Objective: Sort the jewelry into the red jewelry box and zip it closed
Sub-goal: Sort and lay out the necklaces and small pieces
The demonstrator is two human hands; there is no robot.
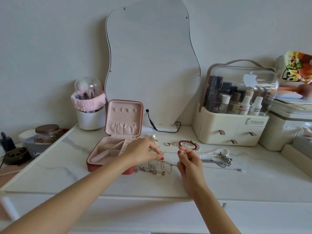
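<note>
The red jewelry box (101,163) stands open on the white table, its pink lid upright and its pink compartments bare. My left hand (143,152) and my right hand (189,157) hover just right of the box and pinch the two ends of a thin chain (169,152) stretched between them. Beneath them lies a tangle of gold chains (158,168). Two rings (170,144), a red bead bracelet (187,143), a pearl necklace (212,153) and a silver chain (216,162) lie to the right. Pearl earrings (154,137) sit behind my left hand.
A wavy mirror (152,65) leans on the wall behind the box, with a black cable (152,123) at its foot. A brush holder (90,105) stands at the left, a cream cosmetics organiser (233,129) at the right. Jars (45,134) sit off the table's left edge.
</note>
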